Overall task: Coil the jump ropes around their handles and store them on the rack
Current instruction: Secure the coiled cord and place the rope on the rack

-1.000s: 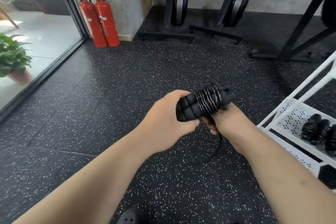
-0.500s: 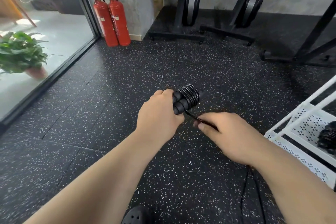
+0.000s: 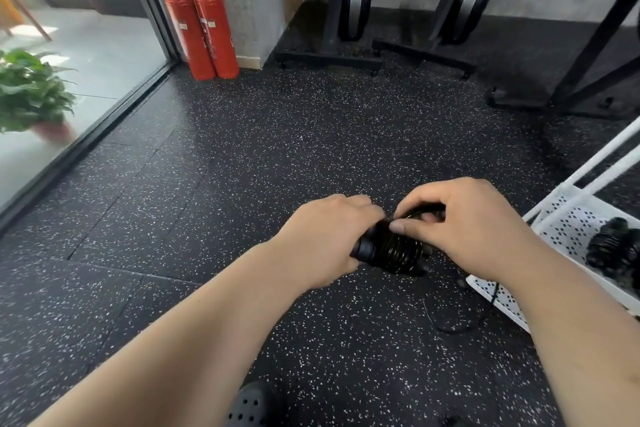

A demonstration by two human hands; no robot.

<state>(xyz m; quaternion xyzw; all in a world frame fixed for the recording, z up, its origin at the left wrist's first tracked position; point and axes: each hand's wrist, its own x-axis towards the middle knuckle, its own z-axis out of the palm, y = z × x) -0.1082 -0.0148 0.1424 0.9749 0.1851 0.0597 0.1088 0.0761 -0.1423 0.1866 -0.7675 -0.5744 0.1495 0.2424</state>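
L hand (image 3: pixel 325 239): grips handles (image 3: pixel 388 251), coiled w/ rope (image 3: pixel 420 213). R hand (image 3: pixel 460 222): pinches rope. Rack (image 3: pixel 568 218): nearby, right.

Rack (image 3: pixel 568 229) + stored ropes (image 3: pixel 609 244) cut off, R edge.

The jump rope handles (image 3: pixel 391 251) sit between the left hand (image 3: pixel 325 239) and the right hand (image 3: pixel 464 229); the rope (image 3: pixel 450 330) trails on the floor below the right forearm. The rack (image 3: pixel 561 215) stands to the right, with coiled jump ropes (image 3: pixel 613 246) on its shelf. Two fire extinguishers (image 3: pixel 202 28) stand far behind on the left, with a potted plant (image 3: pixel 31 94) further left
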